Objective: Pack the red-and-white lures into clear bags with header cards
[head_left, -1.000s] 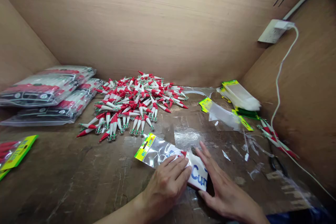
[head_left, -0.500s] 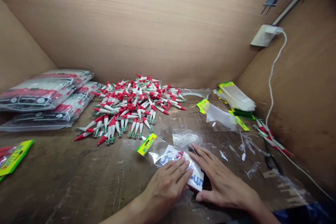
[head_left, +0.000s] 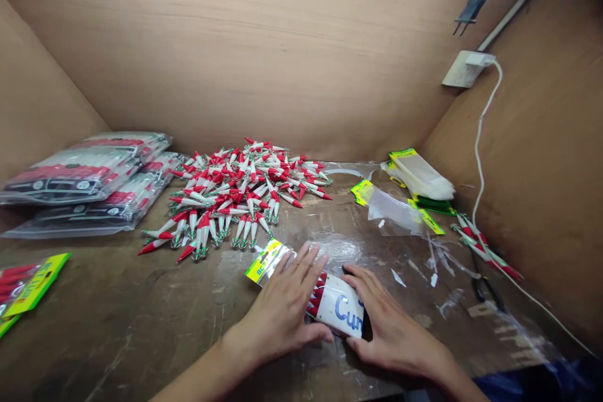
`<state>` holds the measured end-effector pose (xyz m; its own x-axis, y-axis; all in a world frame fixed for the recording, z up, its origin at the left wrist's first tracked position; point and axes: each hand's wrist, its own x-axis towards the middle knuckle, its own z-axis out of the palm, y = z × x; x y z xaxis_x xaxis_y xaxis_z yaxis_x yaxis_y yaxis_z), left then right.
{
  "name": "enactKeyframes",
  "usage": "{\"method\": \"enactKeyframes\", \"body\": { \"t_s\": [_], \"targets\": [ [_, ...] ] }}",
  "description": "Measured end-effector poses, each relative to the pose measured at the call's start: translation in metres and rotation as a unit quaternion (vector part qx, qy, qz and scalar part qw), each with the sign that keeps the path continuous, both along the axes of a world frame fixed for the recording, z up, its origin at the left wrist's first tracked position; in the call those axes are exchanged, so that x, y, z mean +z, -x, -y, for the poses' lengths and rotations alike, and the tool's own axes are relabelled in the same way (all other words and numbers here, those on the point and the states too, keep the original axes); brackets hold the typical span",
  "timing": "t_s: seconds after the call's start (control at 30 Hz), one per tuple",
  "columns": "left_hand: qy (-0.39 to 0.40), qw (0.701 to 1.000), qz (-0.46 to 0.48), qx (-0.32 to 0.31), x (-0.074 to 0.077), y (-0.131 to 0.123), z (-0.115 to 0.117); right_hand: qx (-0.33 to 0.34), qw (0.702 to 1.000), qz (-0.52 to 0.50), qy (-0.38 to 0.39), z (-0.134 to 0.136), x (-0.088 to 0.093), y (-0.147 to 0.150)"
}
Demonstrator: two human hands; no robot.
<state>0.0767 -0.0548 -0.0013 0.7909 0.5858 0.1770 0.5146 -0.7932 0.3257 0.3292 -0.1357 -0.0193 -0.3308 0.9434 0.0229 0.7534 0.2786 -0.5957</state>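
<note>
Currently, take the white block with blue handwritten lettering (head_left: 346, 309) as your landmark: it rests on the brown, scuffed desk (head_left: 155, 333), its lettered face up. Running left from it is the clear plastic packet with a yellow header (head_left: 265, 266), and between header and lettering a row of red pointed tips (head_left: 317, 294) shows; whether these sit inside the film is hard to tell. The packet should be light, limp and slippery, apt to crease or slide, so its printed header is probably the firmest place to take hold. The block looks stiff and light, best pinched across its narrow right end; the red tips look hard and smooth, and may roll if pushed sideways. Your right hand (head_left: 392, 321) has that right end between thumb and fingers, thumb at the near corner, fingers at the far one. Your left hand (head_left: 285, 303) lies to the left of the block, laid flat across the packet, fingers nearly straight, thumb reaching toward the block's near edge; its palm side is hidden, so you cannot tell how hard it presses. Beyond the block, to the left, lies the heap of red-and-white lures with green hooks (head_left: 245, 191).
</note>
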Motion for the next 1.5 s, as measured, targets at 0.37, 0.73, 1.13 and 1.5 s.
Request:
{"method": "enactKeyframes", "body": {
  "t_s": [0.37, 0.73, 1.13, 1.5],
  "targets": [
    [0.072, 0.991, -0.034, -0.112, -0.008, -0.016, -0.034, 0.072, 0.996, -0.047, 0.008, -0.026, 0.022, 0.002],
    [-0.009, 0.994, 0.032, -0.102, -0.021, -0.026, -0.031, 0.016, 0.993, -0.099, -0.067, -0.022, 0.015, 0.009],
    [0.149, 0.954, 0.258, -0.028, 0.040, -0.019, -0.053, -0.122, 0.919, -0.298, -0.226, -0.016, 0.012, -0.007],
    [0.251, 0.768, 0.589, -0.010, 0.074, 0.030, -0.081, -0.160, 0.936, -0.273, -0.154, -0.015, 0.000, -0.014]
  ]
}}
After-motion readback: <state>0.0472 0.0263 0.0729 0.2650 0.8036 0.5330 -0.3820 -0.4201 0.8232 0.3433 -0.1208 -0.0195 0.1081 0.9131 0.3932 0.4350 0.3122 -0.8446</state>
